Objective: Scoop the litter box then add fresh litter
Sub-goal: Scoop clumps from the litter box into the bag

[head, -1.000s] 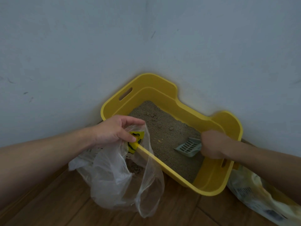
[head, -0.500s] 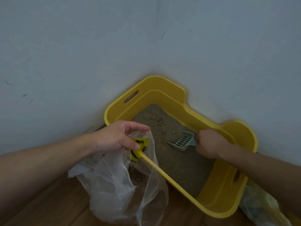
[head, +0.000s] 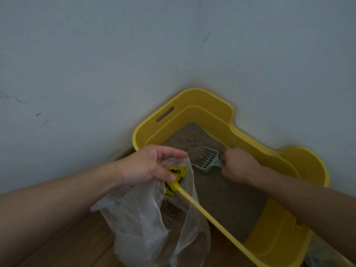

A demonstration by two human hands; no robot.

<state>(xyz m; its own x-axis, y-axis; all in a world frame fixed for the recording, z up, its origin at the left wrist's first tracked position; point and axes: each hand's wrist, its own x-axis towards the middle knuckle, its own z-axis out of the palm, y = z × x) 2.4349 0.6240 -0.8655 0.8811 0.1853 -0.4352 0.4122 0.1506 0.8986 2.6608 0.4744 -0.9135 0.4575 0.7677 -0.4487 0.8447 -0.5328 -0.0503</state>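
Here, the left hand (head: 146, 166) pinches the clear plastic bag (head: 146, 224) at a yellow patch (head: 176, 180) whose black marks are unreadable. The right hand (head: 238, 166) grips the pale scoop (head: 207, 158), blade on the litter (head: 227, 199) inside the yellow litter box (head: 300, 162) in the wall corner (head: 200, 54).

Home corner: litter box (head: 204, 102), wooden floor (head: 86, 251)

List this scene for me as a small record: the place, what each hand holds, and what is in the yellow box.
Place: yellow litter box in a wall corner, on a wooden floor
Left hand: holds open a clear plastic bag at the box's near rim
Right hand: grips the handle of a pale slotted scoop
Scoop position: head resting in the litter, toward the far corner
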